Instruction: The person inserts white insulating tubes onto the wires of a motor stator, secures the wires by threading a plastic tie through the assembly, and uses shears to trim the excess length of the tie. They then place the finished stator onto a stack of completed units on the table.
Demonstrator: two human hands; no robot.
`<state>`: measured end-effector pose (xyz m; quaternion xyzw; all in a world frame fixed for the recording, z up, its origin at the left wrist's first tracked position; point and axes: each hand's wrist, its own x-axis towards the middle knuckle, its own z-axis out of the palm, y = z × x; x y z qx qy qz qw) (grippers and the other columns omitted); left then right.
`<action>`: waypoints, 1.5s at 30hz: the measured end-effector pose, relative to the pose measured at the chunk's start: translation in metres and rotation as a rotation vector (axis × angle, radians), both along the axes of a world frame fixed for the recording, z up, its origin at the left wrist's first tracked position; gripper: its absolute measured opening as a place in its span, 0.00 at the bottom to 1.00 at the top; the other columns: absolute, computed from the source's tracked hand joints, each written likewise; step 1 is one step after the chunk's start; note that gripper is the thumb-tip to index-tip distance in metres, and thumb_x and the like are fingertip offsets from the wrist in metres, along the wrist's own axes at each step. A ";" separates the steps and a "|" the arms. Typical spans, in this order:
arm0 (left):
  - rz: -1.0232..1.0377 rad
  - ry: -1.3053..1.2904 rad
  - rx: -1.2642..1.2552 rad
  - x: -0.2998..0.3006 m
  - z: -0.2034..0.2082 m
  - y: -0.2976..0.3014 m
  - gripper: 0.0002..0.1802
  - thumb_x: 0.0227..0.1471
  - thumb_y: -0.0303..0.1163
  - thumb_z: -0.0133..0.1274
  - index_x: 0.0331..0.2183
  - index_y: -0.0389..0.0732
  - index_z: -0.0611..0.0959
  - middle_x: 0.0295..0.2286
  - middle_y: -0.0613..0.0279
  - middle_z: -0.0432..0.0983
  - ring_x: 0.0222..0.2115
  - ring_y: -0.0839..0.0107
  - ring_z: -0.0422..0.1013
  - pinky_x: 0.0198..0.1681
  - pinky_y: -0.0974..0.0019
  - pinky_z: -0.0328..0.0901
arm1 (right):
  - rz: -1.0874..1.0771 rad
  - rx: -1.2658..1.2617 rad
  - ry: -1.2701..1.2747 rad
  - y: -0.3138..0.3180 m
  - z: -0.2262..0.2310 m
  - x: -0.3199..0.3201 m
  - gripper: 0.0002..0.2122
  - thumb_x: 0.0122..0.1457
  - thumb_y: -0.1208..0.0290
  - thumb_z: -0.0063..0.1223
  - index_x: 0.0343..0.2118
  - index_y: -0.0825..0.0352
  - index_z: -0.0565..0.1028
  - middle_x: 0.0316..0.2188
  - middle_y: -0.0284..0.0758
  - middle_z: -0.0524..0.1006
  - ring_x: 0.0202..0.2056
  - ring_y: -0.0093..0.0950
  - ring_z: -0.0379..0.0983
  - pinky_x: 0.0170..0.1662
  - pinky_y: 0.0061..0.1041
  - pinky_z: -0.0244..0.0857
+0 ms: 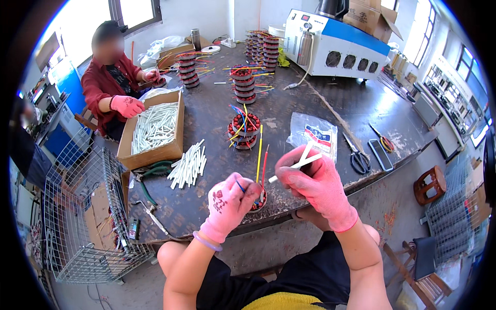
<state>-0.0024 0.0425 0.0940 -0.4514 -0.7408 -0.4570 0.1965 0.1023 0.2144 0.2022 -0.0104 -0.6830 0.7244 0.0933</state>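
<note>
My left hand [226, 204], in a pink glove, pinches a blue wire [240, 186] over a small wound motor stator [263, 200] at the table's near edge. The hand partly hides that stator; a yellow wire [260, 150] and a red wire [265, 164] stand up from it. To the right, my gloved right hand [320, 186] is closed around a few thin white sleeves [308, 159], which stick out between its fingers at different angles. One sleeve end points toward the stator. A loose pile of similar white tubes [188, 165] lies left of my left hand.
Stacked stators [244, 129] stand beyond my hands. At left, a co-worker's gloved hand [127, 106] rests over a carton [178, 142] of white tubes. Pliers [150, 191], a plastic bag [305, 126], scissors [358, 157] and a phone [380, 155] lie on the table [356, 113]. A blue-white machine [330, 46] stands behind.
</note>
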 end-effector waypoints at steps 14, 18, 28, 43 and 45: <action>-0.033 0.071 -0.122 0.008 0.007 -0.005 0.14 0.50 0.37 0.61 0.25 0.44 0.73 0.21 0.63 0.69 0.19 0.58 0.72 0.20 0.57 0.65 | -0.123 0.560 0.184 -0.028 0.028 -0.019 0.09 0.52 0.70 0.67 0.32 0.68 0.77 0.21 0.33 0.77 0.22 0.16 0.70 0.25 0.19 0.62; -0.020 0.099 -0.108 0.009 0.006 -0.004 0.14 0.50 0.37 0.61 0.25 0.43 0.73 0.22 0.62 0.68 0.20 0.57 0.72 0.20 0.56 0.65 | -0.094 0.627 0.184 -0.031 0.027 -0.019 0.12 0.51 0.66 0.67 0.31 0.68 0.77 0.20 0.37 0.76 0.21 0.24 0.73 0.27 0.25 0.66; -0.041 0.030 -0.150 0.010 0.005 -0.005 0.12 0.51 0.39 0.60 0.33 0.43 0.77 0.24 0.60 0.70 0.21 0.56 0.73 0.22 0.55 0.67 | 0.075 0.414 -0.072 -0.020 0.020 -0.008 0.22 0.53 0.72 0.66 0.51 0.68 0.75 0.26 0.23 0.72 0.27 0.11 0.67 0.30 0.14 0.62; -0.371 -0.483 0.174 0.015 0.036 -0.003 0.28 0.46 0.26 0.66 0.51 0.38 0.79 0.33 0.67 0.69 0.27 0.83 0.67 0.31 0.78 0.64 | -0.075 0.878 0.158 -0.008 -0.067 0.001 0.07 0.54 0.71 0.61 0.33 0.66 0.76 0.28 0.42 0.75 0.33 0.43 0.75 0.34 0.36 0.68; -0.340 -0.375 0.133 0.019 0.042 0.005 0.18 0.49 0.20 0.61 0.45 0.36 0.84 0.32 0.67 0.69 0.27 0.82 0.68 0.30 0.78 0.64 | -0.057 0.887 0.209 -0.010 -0.081 0.000 0.08 0.53 0.72 0.61 0.34 0.66 0.74 0.29 0.41 0.75 0.33 0.43 0.75 0.34 0.37 0.68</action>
